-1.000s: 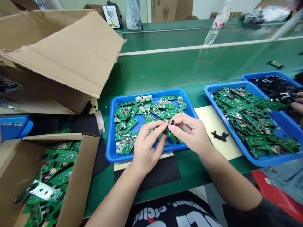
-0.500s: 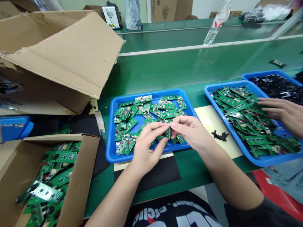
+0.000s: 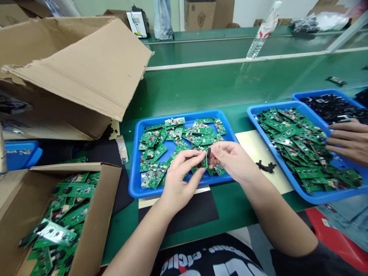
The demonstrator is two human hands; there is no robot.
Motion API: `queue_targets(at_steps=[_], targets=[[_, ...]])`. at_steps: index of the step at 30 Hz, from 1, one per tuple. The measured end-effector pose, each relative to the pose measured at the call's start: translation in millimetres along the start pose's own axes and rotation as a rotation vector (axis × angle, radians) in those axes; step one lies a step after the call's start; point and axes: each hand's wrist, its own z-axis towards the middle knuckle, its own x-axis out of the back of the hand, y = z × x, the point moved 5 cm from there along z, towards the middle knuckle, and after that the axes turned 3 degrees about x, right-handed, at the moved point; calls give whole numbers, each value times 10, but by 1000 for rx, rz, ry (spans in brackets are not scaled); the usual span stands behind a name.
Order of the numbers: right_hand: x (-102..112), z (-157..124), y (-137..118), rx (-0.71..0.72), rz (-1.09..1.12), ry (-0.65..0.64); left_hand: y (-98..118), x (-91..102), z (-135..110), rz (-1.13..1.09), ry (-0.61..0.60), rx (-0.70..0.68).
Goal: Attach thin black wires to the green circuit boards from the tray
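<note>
Above the near blue tray (image 3: pixel 132 168), my left hand (image 3: pixel 179 176) pinches a small green circuit board (image 3: pixel 205 161) between thumb and fingers, its edge turned up. A small black part (image 3: pixel 209 151) sits in the fingertips of my right hand (image 3: pixel 230 161), right beside the board's upper end. Whether the part touches the board cannot be made out. Several similar circuit boards (image 3: pixel 156 153) lie loosely in the tray beneath both hands.
Left stands an open cardboard box (image 3: pixel 97 214) of boards, with a larger carton (image 3: pixel 94 73) behind. At right, a co-worker's hand (image 3: pixel 349 140) hovers over another blue tray (image 3: pixel 313 198) of boards. Black pieces (image 3: pixel 266 166) lie on yellow paper (image 3: pixel 250 142). A bottle (image 3: pixel 260 36) stands farther back.
My right fingertips have drawn slightly away from the board, and the black part now shows in them. The co-worker's hand has shifted right and a little down.
</note>
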Motion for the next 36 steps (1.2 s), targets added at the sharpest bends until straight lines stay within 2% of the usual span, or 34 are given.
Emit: queue_targets(at_steps=[5, 8, 11, 15, 21, 24, 36], targets=[[29, -46, -152, 249, -159, 155, -162, -52, -24, -482, -27, 386], [-43, -84, -218, 374, -234, 68, -209, -84, -60, -707, -17, 591], [-87, -112, -259, 491, -390, 18, -193, -106, -70, -838, -27, 698], [-127, -150, -336, 695, -664, 60, -149, -129, -49, -961, -68, 733], [-169, -178, -378, 787, -736, 101, -213, -122, -51, -990, 14, 770], [-191, -191, -381, 803, -743, 99, -242, -113, -61, -980, 74, 783], [-239, -191, -355, 749, -760, 44, -243, -126, -62, -993, 133, 737]])
